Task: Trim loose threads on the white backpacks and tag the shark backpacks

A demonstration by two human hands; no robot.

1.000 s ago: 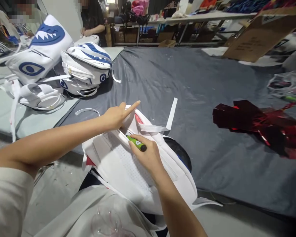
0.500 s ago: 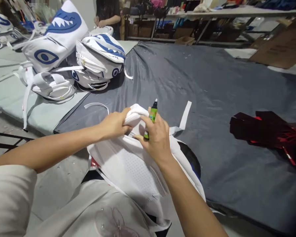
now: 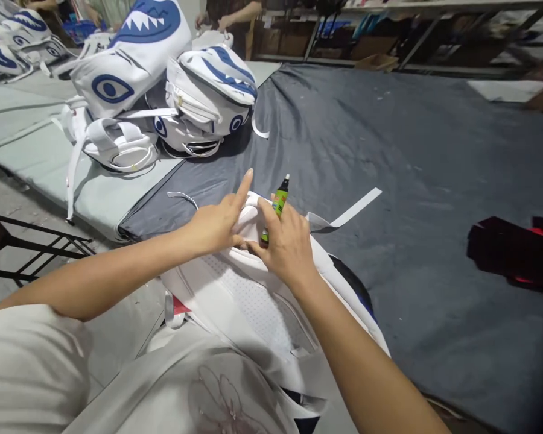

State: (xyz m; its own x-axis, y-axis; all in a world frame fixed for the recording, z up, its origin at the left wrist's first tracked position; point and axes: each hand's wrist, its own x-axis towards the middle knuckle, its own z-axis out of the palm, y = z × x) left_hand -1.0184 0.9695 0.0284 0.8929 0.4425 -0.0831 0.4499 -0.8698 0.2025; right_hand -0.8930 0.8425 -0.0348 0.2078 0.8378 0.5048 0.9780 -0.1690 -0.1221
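My right hand (image 3: 290,246) clasps the marker (image 3: 279,202), tip (image 3: 286,178) best held clear of the white bag (image 3: 253,295); whether my left hand (image 3: 215,226) pinches the bag, I cannot tell.

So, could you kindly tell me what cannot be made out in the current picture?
Head view: part of the white bag's top, covered by the left hand and right hand.
Head view: print on the green marker, too small to read.
Head view: the far end of the dark red bundle, cut off by the right edge.
Head view: the co-worker's head, cut off by the top edge.
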